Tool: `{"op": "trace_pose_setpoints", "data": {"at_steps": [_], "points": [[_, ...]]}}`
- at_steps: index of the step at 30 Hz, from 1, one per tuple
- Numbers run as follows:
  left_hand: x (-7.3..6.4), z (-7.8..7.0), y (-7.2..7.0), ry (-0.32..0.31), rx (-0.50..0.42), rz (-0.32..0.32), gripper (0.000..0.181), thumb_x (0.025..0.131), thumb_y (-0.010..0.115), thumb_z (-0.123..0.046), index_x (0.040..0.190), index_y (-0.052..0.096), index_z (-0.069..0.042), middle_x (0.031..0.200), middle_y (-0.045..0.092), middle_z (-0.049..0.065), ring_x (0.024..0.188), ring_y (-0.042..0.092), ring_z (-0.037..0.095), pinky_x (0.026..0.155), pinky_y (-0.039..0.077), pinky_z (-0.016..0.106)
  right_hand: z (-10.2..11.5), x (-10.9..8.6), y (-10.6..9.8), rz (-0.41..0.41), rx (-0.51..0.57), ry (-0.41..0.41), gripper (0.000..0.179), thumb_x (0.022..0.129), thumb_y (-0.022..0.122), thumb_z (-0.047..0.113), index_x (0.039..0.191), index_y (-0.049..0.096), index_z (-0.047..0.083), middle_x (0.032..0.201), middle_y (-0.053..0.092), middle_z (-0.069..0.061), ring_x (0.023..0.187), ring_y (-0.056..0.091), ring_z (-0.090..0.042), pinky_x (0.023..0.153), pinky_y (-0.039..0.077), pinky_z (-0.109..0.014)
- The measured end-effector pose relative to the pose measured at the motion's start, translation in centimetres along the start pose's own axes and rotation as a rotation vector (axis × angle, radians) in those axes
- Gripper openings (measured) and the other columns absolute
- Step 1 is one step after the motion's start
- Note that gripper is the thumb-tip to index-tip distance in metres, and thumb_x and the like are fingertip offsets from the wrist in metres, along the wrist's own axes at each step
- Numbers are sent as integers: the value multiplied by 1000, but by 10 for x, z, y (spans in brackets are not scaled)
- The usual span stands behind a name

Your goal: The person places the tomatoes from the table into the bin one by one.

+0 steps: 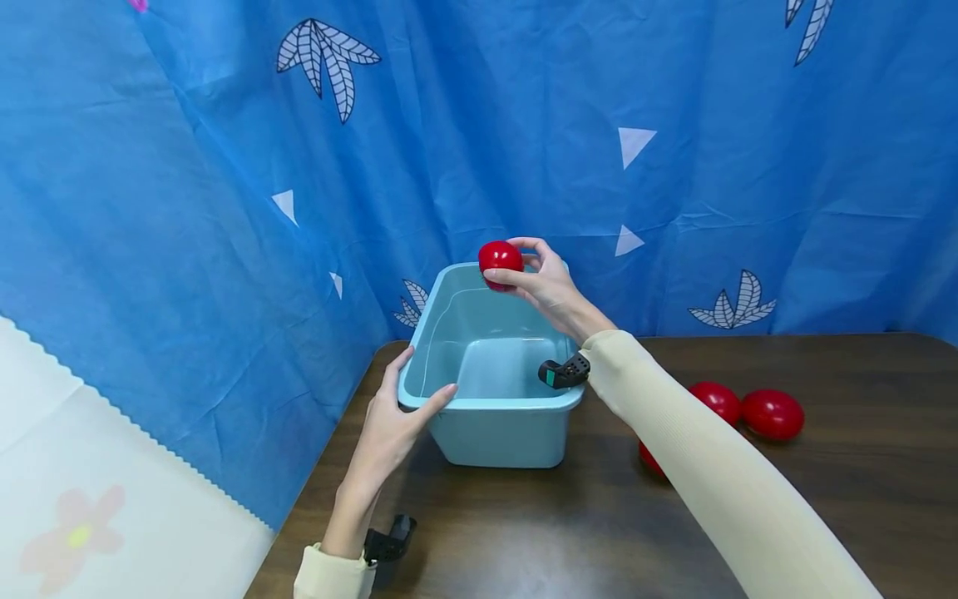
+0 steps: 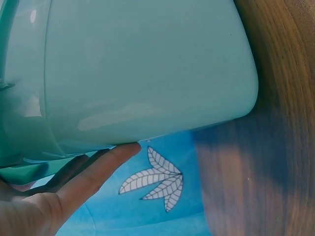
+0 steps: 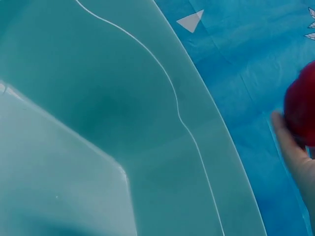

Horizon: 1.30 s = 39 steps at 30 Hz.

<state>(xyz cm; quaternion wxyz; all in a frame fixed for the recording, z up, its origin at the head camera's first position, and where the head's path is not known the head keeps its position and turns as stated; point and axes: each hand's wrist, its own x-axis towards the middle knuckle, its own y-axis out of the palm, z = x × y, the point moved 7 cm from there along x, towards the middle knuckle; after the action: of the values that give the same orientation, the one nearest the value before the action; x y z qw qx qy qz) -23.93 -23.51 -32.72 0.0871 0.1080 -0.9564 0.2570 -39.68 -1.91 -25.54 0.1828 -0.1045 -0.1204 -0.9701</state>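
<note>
The right hand (image 1: 551,287) pinches a red round object (image 1: 497,256) above the far part of the light blue tub (image 1: 497,437). The left hand (image 1: 392,428), with fingers spread, touches the tub's near left corner.

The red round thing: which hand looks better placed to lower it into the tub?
Probably the right hand: it holds the red round thing, raised near the far end of the tub. The left hand touches the tub's near left corner instead.
</note>
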Motion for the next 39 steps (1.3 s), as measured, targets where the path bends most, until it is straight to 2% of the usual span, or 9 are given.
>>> {"op": "trace_pose_setpoints", "data": {"at_steps": [10,18,22,24,27,31,35,39], "points": [[-2,-2,10,-6,-8,9,97,90,78,-54,165,27,-19,163,41,13,141,49,43,107,47,60,-2,-9,-4,44,-97,33,68,93,77,6,151,42,10,151,47,-14,136,47,-31,106,54,-43],[-5,0,11,-16,-8,16,96,91,78,-52,165,27,-18,161,43,15,140,50,42,107,48,61,-3,-12,3,128,-73,68,56,98,68,-2,149,43,1,147,52,-27,127,61,-40,108,50,-53],[-5,1,10,-20,-3,17,94,92,77,-50,165,27,-17,160,44,16,139,51,42,108,46,63,5,-19,3,184,-118,63,56,97,71,1,147,45,4,145,55,-23,123,65,-36,108,50,-53],[-5,2,10,-27,-4,18,94,92,77,-50,165,27,-17,161,43,16,140,50,43,108,46,63,13,-26,-3,211,-147,43,56,97,71,4,147,46,5,144,56,-20,123,65,-35,109,49,-54],[-5,2,12,-32,-7,23,95,92,77,-51,165,27,-18,162,41,15,141,49,43,107,47,63,26,-44,-27,219,-210,3,54,98,71,9,147,47,9,145,56,-18,128,62,-33,112,47,-52],[-2,1,14,-22,-14,42,95,92,77,-51,165,27,-18,163,41,15,141,48,43,106,48,62,33,-84,-80,159,-301,0,50,101,69,15,147,49,16,150,53,-18,135,56,-31,113,47,-43],[1,-1,7,-8,-1,50,94,93,75,-50,165,26,-17,163,40,16,142,47,43,107,47,63,18,-130,-133,103,-374,50,48,102,68,16,146,49,21,147,56,-10,133,58,-23,103,53,-28],[1,0,-3,-8,17,41,92,95,74,-49,166,25,-17,162,39,16,142,47,41,111,43,64,-6,-169,-172,81,-393,79,49,102,67,10,146,50,21,142,60,-2,126,63,-13,97,56,-26]]}}
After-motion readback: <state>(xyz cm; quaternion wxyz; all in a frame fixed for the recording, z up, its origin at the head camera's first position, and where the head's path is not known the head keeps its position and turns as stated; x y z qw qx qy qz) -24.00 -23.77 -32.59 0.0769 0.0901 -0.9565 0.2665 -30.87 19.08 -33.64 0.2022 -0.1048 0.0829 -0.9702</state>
